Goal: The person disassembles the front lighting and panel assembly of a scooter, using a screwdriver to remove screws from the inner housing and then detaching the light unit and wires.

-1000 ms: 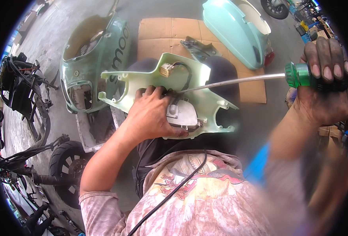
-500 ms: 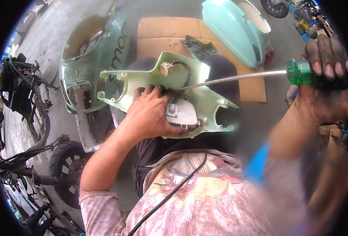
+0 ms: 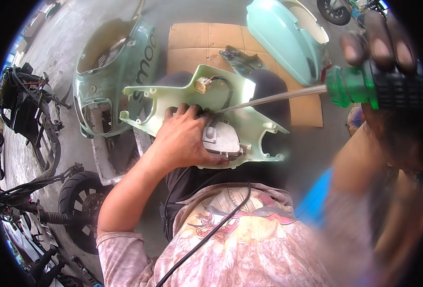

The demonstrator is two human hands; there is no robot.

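While the left hand (image 3: 183,138) is clasping the white unit (image 3: 226,139) inside the green panel (image 3: 178,98), the right hand (image 3: 393,128), right of the panel, is gripping a screwdriver (image 3: 349,87). Skewed force could be sending its tip into the left hand.

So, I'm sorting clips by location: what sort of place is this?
Likely a scooter or motorcycle repair workshop: there's a stripped black frame and a black-tyred wheel at the left, and a detached mint-green tail fairing ahead.

Screwdriver shaft (image 3: 273,98) blocks passage right of the panel (image 3: 257,128).
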